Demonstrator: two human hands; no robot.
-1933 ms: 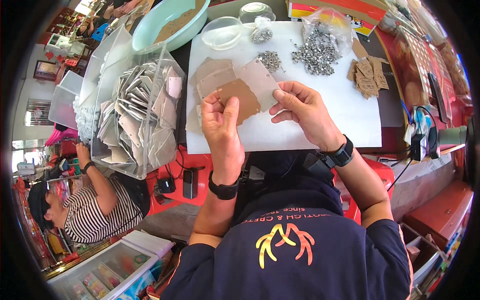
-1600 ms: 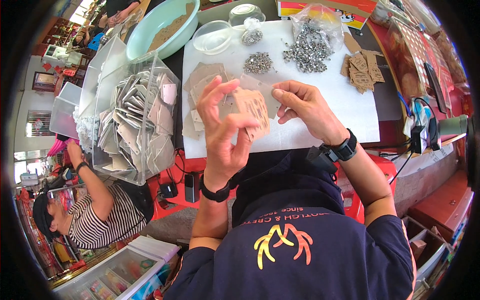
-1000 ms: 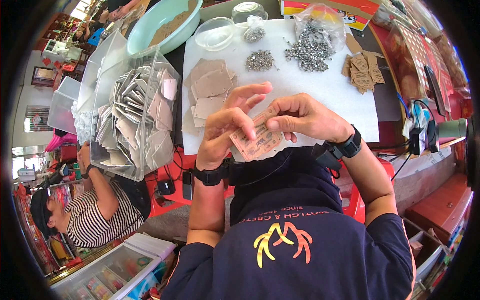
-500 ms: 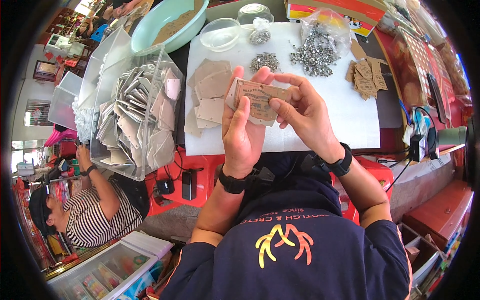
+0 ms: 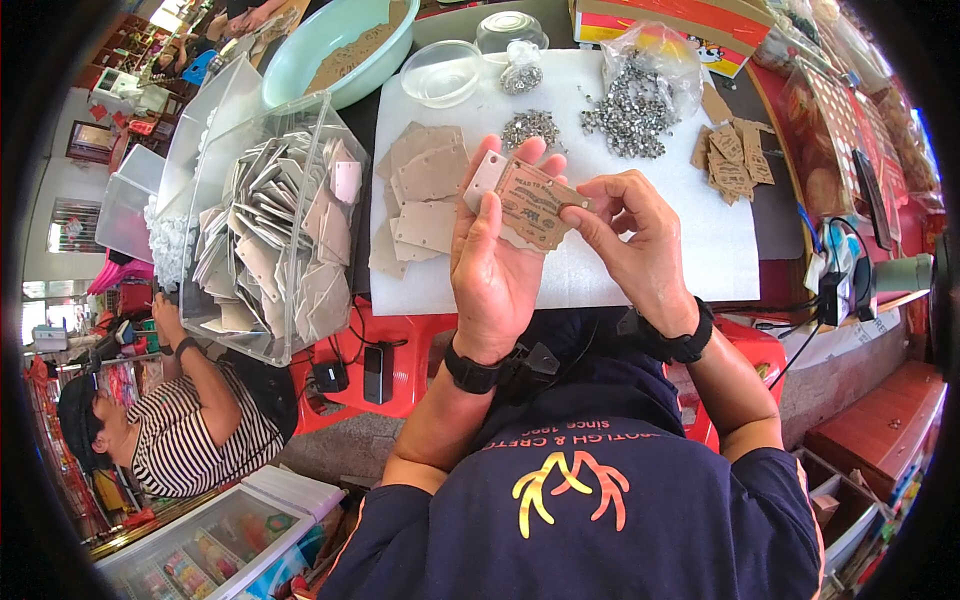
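Note:
Above the white sheet, my left hand (image 5: pixel 494 285) lies palm up, its thumb pressing a pale grey card piece (image 5: pixel 486 174) with small holes against the fingers. Over that piece lies a tan printed label patch (image 5: pixel 528 208), covering most of it. My right hand (image 5: pixel 643 240) pinches the patch's right end between thumb and fingers. Left of my left hand rests a loose pile of grey card pieces (image 5: pixel 428 170). Beyond the hands are a small heap of metal studs (image 5: pixel 530 127) and a larger heap (image 5: pixel 632 120) spilling from a clear bag.
The white foam sheet (image 5: pixel 690 270) covers the table. At left stands a clear bin (image 5: pixel 290 345) full of grey pieces; behind it, a pale green basin (image 5: pixel 385 75). Tan patches (image 5: pixel 735 160) lie at right. Clear bowls (image 5: pixel 440 72) stand at the back. A person (image 5: pixel 190 420) sits at left.
My right hand has shifted right and slightly down with the tan patch, uncovering the grey piece's left end and its holes. The left hand still holds the grey piece.

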